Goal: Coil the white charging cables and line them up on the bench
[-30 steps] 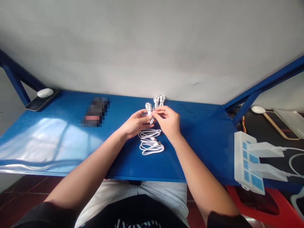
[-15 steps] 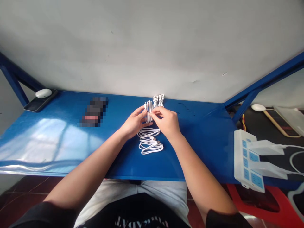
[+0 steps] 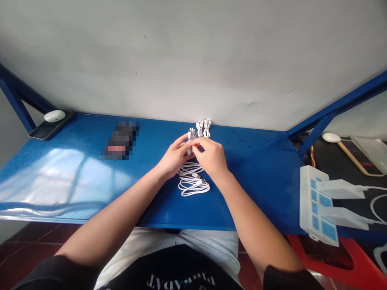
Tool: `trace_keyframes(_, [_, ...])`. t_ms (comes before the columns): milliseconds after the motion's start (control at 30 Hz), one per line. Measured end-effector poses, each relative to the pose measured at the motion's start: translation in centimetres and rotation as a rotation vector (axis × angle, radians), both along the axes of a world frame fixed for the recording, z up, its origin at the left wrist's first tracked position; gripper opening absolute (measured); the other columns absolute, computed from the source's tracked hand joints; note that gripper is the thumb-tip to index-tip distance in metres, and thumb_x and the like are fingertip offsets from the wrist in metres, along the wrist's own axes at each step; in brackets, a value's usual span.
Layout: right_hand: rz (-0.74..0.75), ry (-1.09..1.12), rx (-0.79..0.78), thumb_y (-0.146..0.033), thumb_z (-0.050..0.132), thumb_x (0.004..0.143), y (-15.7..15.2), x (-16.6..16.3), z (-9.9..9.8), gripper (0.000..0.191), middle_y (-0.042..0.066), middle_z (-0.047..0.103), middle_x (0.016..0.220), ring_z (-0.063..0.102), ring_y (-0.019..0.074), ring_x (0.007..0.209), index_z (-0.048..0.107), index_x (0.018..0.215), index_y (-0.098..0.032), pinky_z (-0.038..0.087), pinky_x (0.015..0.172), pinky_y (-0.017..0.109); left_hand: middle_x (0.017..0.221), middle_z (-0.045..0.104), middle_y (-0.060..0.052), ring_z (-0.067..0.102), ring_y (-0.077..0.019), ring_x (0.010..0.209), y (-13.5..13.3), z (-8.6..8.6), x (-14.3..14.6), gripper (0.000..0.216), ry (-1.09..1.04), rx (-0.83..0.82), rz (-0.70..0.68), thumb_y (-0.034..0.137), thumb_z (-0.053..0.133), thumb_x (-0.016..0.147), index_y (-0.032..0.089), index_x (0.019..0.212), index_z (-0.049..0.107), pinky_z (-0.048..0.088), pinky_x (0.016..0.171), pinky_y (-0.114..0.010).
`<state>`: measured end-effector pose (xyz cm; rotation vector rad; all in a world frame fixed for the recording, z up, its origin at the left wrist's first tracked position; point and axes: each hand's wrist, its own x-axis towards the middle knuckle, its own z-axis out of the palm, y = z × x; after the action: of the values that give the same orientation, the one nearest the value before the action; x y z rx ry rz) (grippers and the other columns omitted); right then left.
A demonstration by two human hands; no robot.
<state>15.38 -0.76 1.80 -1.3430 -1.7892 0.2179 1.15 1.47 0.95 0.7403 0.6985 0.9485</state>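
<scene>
Head view: a coiled bundle of slim white cable (image 3: 191, 133) is held up between the two hands, above the glossy blue table (image 3: 256, 193). The left hand (image 3: 173, 159) has its thumb and fingers clamped on the bundle from the left, a white plug end showing at the top. The right hand (image 3: 212, 155) meets it from the other side, thumb and index fingertip drawn together against the cable — whether they pinch something thin, I cannot tell.

Just beyond the hands, near the pale grey wall (image 3: 193, 64), two small white cable bundles with dark ties (image 3: 207, 128) lie side by side. Nearer the person, two flat, looped coils of white cable (image 3: 195, 189) lie one in front of the other, metal-tipped plugs near their right ends. Thin black strands (image 3: 244, 140) are scattered to the right of the tied bundles.

Well to the left lies a dark, blurred-out rectangular object (image 3: 121, 139); at the right edge stands a white power strip with blue sockets (image 3: 306, 201) — two white adapters (image 3: 344, 189) plugged in.
</scene>
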Motion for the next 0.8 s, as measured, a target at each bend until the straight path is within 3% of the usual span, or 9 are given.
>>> trace_keyframes(167, [0.019, 0.082, -0.021, -0.017, 0.058, 0.091, 0.0, 0.0, -0.2, 0.017, 0.002, 0.076, 0.091, 0.072, 0.0207, 0.085, 0.071, 0.089, -0.026, 0.056, 0.081, 0.033, 0.107, 0.072, -0.006, 0.067, -0.0191, 0.104, 0.1, -0.6, 0.1, 0.036, 0.078, 0.128, 0.065, 0.030, 0.075, 0.086, 0.021, 0.119, 0.069, 0.053, 0.090, -0.032])
trace_keyframes(300, [0.011, 0.324, -0.120, -0.028, 0.066, 0.088, 0.1, -0.2, -0.7, 0.004, 0.003, 0.076, 0.091, 0.073, 0.0209, 0.084, 0.069, 0.088, -0.025, 0.059, 0.082, 0.035, 0.109, 0.071, -0.006, 0.066, -0.0176, 0.102, 0.0, -0.4, 0.0, 0.028, 0.063, 0.127, 0.091, 0.030, 0.073, 0.087, 0.021, 0.112, 0.068, 0.053, 0.087, -0.030])
trace_keyframes(500, [0.002, 0.659, -0.256, -0.034, 0.076, 0.079, 0.5, -0.6, -1.2, 0.018, 0.003, 0.073, 0.083, 0.072, 0.0186, 0.079, 0.064, 0.087, -0.022, 0.060, 0.075, 0.033, 0.110, 0.070, -0.004, 0.065, -0.0161, 0.099, -0.4, 0.2, 0.3, 0.035, 0.061, 0.104, 0.151, 0.026, 0.072, 0.088, 0.025, 0.120, 0.058, 0.053, 0.082, -0.027])
trace_keyframes(800, [0.003, 0.782, -0.327, -0.030, 0.082, 0.070, 0.5, -0.7, -1.0, 0.028, -0.001, 0.071, 0.074, 0.071, 0.0171, 0.072, 0.060, 0.087, -0.022, 0.059, 0.070, 0.031, 0.117, 0.069, -0.008, 0.065, -0.0215, 0.112, -0.4, 0.0, 0.2, 0.033, 0.032, 0.169, 0.013, 0.031, 0.070, 0.090, 0.022, 0.121, 0.066, 0.052, 0.093, -0.032])
